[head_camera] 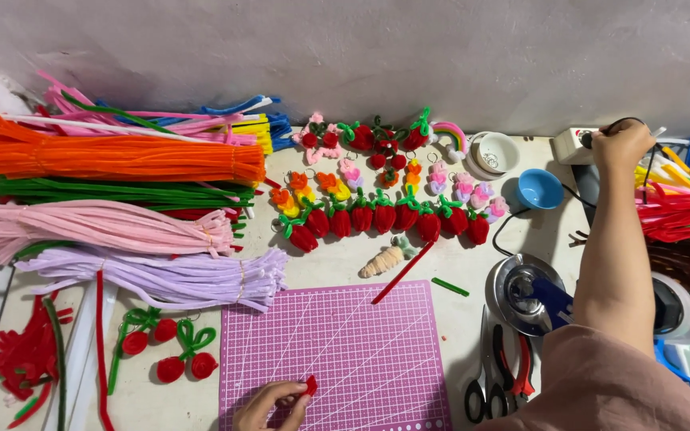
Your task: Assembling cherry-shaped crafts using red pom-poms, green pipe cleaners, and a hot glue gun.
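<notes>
My left hand (269, 405) rests at the near edge of the pink cutting mat (337, 351) and pinches a small red fuzzy piece (311, 385) between thumb and fingers. My right hand (620, 144) reaches to the far right and closes around a black plug or knob on a white power strip (573, 146). A row of red pipe-cleaner strawberries (385, 217) with green tops lies beyond the mat. A loose red pipe cleaner (402, 273) and an orange carrot figure (382, 261) lie by the mat's far edge.
Bundles of orange (121, 156), pink (97, 225), lilac (161, 275) and green pipe cleaners fill the left. Small flower and heart figures, a rainbow, a white bowl (497, 152), a blue cup (539, 189), a metal pot (521, 291), scissors and pliers (497, 375) sit around. More pipe cleaners (680, 209) lie right.
</notes>
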